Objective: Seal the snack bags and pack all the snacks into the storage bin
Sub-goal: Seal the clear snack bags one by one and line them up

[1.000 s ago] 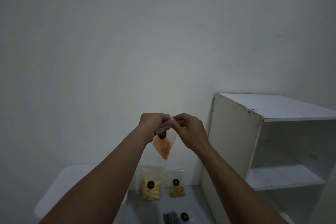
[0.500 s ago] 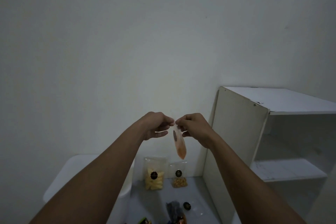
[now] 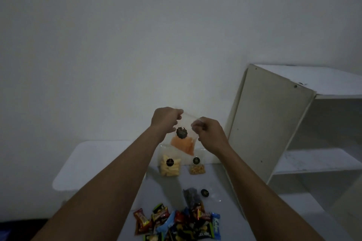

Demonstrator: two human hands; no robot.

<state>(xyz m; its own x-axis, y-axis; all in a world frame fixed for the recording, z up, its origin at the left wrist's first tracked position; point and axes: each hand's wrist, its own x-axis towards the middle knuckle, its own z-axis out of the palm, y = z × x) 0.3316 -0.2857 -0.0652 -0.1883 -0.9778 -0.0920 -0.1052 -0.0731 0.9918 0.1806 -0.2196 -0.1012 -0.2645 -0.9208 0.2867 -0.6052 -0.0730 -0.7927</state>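
Bag: clear, orange snacks, black sticker, seemingly tilted; both hands' fingers pinching top.

1. A blue wrapper, at the near right of the snack pile on the counter, bore white lettering that looked like "Kal"; the rest was illegible.
2. Round black stickers on the clear bags, such as the held bag, showed marks too small to read.
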